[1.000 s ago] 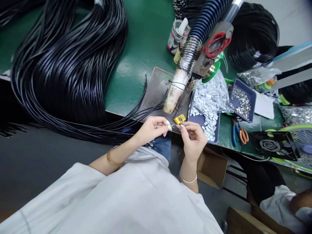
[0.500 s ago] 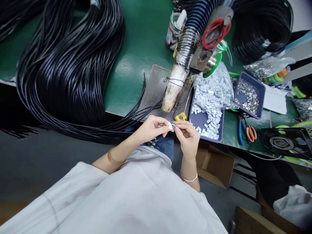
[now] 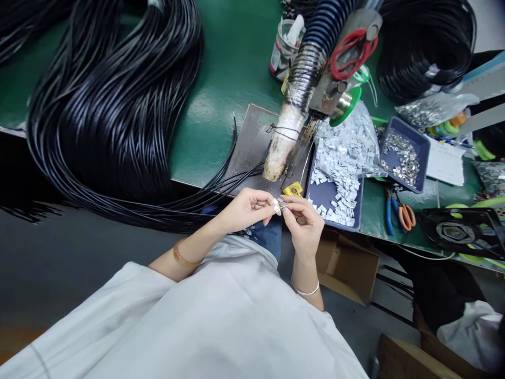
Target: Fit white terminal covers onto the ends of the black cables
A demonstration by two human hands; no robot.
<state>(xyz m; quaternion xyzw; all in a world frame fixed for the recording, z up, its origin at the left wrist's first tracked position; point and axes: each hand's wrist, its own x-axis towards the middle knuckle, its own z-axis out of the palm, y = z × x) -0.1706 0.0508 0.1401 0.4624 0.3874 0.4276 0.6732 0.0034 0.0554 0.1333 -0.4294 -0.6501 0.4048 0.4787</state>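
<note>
My left hand (image 3: 250, 209) is closed in a pinch in front of the table edge, with a small crumpled-looking white piece (image 3: 276, 206) at its fingertips. Facing it, my right hand (image 3: 304, 223) pinches a tiny silvery piece (image 3: 282, 206) between thumb and forefinger. The fingertips of both hands almost meet, and they hide most of what they hold. Just beyond them, a yellow tag (image 3: 293, 189) lies by a dark metal plate (image 3: 246, 142). A blue tray (image 3: 322, 192) of small white pieces (image 3: 342, 197) stands to the right of my right hand.
Thick bundles of black cable (image 3: 118, 105) cover the left side and hang over the edge. A wrapped hose (image 3: 286, 131) reaches down above the plate. A smaller tray (image 3: 422, 152) of metal parts, pliers (image 3: 390, 213), a fan (image 3: 457, 231) and a cardboard box (image 3: 349, 268) are at right.
Both hands stay in nearly the same place, fingertips together. The silvery piece at my right fingertips shows slightly more; the whole view has shifted a little.
</note>
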